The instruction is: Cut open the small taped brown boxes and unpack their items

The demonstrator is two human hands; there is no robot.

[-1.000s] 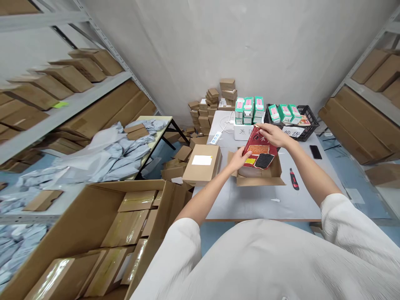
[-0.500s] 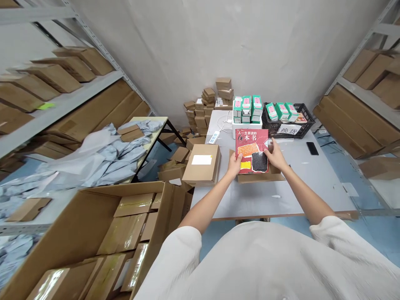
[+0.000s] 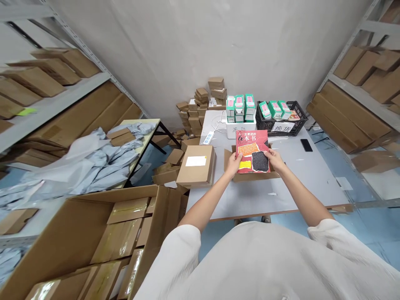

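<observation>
Clamped at both sides, the book is held cover-up: the left hand is closed on its left edge, the right hand on its right edge. It is kept over an open box on the table, and whether the two touch cannot be told. The box's flaps are spread around the book. A shut box with a white label is set just to the left. Green packs are stacked at the far edge, beside a black crate. A phone is laid to the right, well apart.
</observation>
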